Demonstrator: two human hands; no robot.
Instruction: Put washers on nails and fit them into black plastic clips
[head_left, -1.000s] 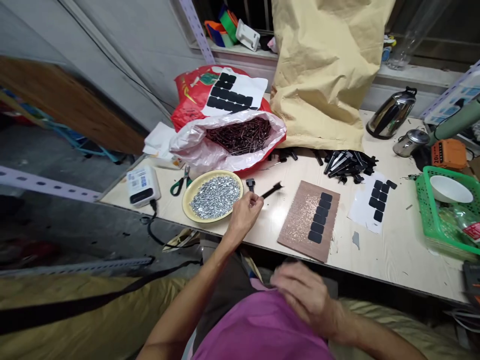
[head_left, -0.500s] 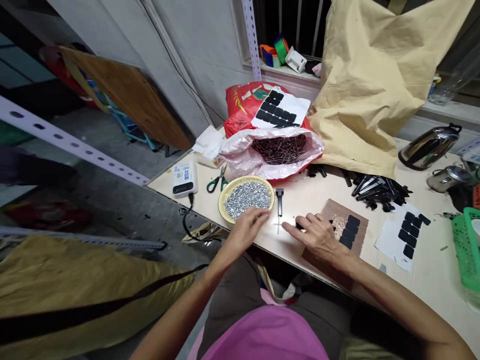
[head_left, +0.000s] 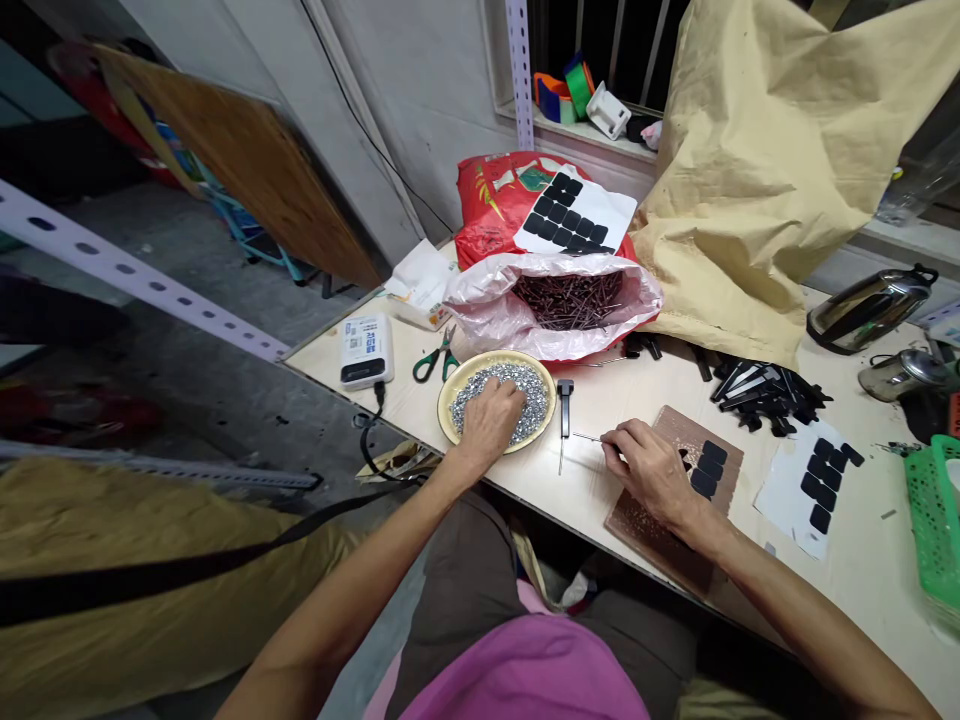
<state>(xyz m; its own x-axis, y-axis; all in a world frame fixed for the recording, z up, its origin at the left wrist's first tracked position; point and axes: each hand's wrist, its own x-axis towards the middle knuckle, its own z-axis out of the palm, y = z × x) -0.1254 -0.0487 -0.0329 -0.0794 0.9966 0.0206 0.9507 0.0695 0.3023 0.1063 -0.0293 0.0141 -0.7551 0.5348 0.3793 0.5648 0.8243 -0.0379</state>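
Note:
My left hand [head_left: 491, 420] reaches into a yellow dish [head_left: 450, 395] heaped with small silver metal bits [head_left: 536, 395], its fingers curled down into the pile. My right hand [head_left: 651, 470] rests on the table beside a brown board [head_left: 675, 530] that carries black pads [head_left: 709, 470]. Its fingertips pinch the end of a thin metal pin [head_left: 586, 437]. A black-handled tool [head_left: 565, 400] lies on the table between the two hands.
A white-lined red bag of dark nails [head_left: 570, 295] stands behind the dish, topped by a sheet of black pads [head_left: 574, 215]. Green scissors [head_left: 435, 360], a white charger [head_left: 366, 350], black plastic parts [head_left: 765, 390], a kettle [head_left: 866, 310] and a big paper sack [head_left: 787, 170] lie around.
My left hand went from the table into the dish of silver bits. My right hand came up from my lap to the table and pinched the thin pin. The view shifted right.

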